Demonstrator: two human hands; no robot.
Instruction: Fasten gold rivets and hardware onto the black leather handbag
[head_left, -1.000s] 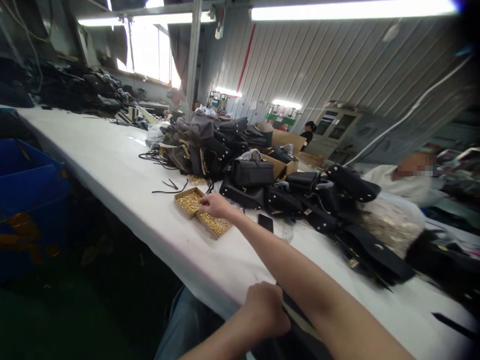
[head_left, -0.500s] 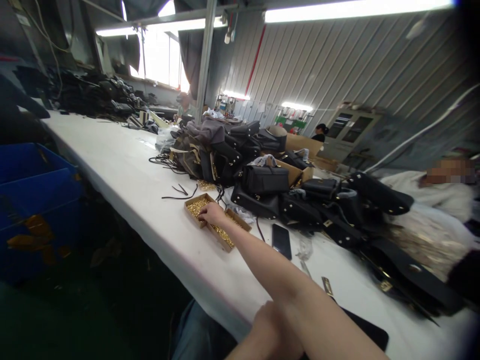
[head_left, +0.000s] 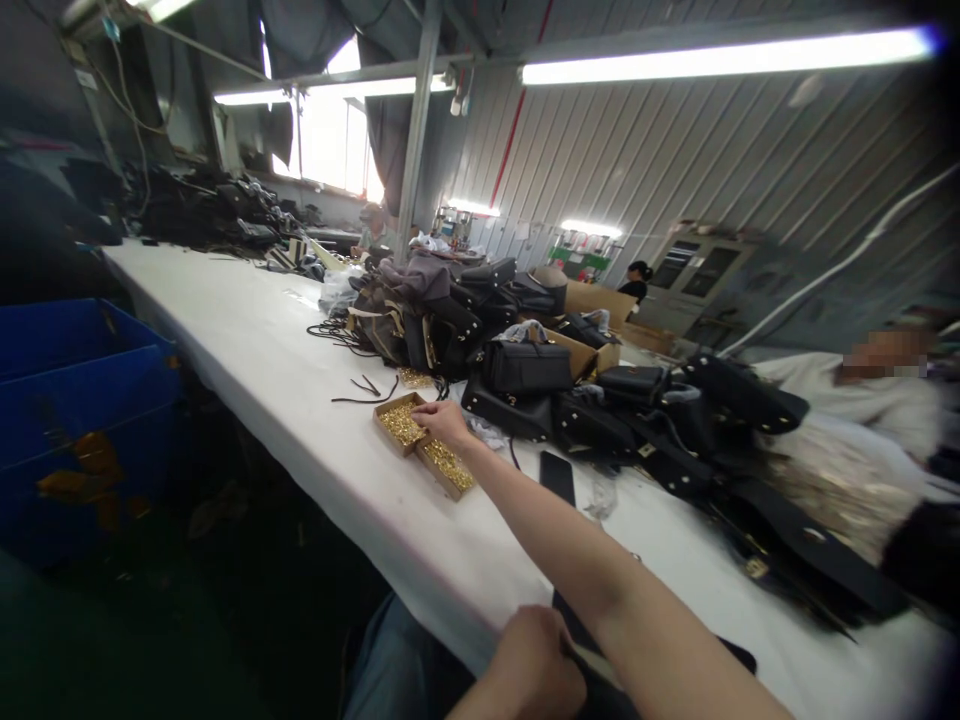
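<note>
My right hand [head_left: 444,420] reaches over two small cardboard boxes of tiny gold metal pieces. Its fingertips are pinched together above the inner edge of the left box [head_left: 381,428]; anything between them is too small to make out. The other box [head_left: 454,492] lies under my wrist, filled with similar gold pieces. Close to my body, my left hand [head_left: 536,655] is closed in a fist at the table edge, gripping a black leather piece [head_left: 600,690]. My right forearm covers part of that piece.
Black handbags [head_left: 529,365] are heaped behind the boxes and along the right side. A phone [head_left: 556,478] lies on the white table [head_left: 300,400]. Thin black cords [head_left: 367,388] lie left of the bags. A blue bin [head_left: 82,400] stands left; a co-worker [head_left: 862,400] sits right.
My right hand has lifted slightly from the gold pieces and drawn toward the right edge of the left box. My left hand has come out further from behind the right arm. The view has shifted slightly.
</note>
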